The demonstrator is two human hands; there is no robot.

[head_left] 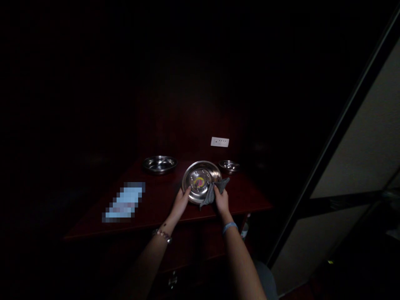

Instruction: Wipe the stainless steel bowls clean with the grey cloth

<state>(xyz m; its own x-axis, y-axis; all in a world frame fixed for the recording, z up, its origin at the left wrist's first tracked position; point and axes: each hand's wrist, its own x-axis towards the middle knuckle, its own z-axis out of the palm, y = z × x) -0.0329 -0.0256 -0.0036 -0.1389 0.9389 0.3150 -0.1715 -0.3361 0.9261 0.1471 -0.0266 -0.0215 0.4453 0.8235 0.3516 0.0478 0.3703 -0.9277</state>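
Observation:
A shiny steel bowl [193, 171], wide and shallow with a yellow and pink mark on its bottom, is tilted toward me above the front part of the desk. My left hand [181, 203] grips its lower left rim, thumb over the edge. At the lower right rim, my right hand [221, 201] is closed on a grey cloth [208, 197], which it presses against the bowl. The fingers of both hands under the bowl are hidden. Behind stand a larger steel bowl [160, 165] on the left and a smaller steel bowl [229, 166] on the right.
The dark red desk [156, 200] carries a pixelated light-blue flat item [125, 203] at its left. A white socket plate [220, 142] is on the back wall. Below the desk's right edge a bottle [245, 228] shows. A pale panel [359, 137] rises on the right.

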